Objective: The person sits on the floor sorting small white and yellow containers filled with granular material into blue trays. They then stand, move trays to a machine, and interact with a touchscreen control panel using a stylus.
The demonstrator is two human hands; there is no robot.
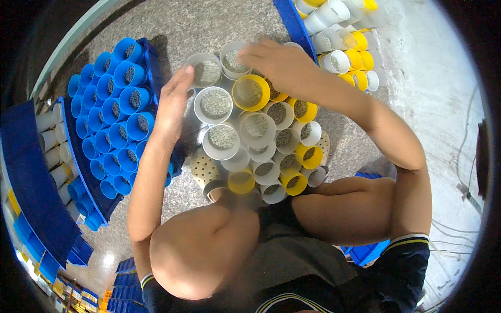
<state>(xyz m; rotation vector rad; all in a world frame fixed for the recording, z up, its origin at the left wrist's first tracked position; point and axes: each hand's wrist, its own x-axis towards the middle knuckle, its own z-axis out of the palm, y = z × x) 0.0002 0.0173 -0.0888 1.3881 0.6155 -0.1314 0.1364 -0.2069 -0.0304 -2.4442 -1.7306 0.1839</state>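
Your left hand (175, 99), half open, leaned against a translucent plastic cup (206, 57) of pale pellets (208, 73), probably stiff, light, best gripped below its rim; your blurred right hand (261, 56) hid its hold.

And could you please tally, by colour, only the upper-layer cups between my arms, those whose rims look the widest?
White or whitish cups: 5
Yellow cup: 1
Total: 6

The lower cups are left out; they overlap too much for a sure count.
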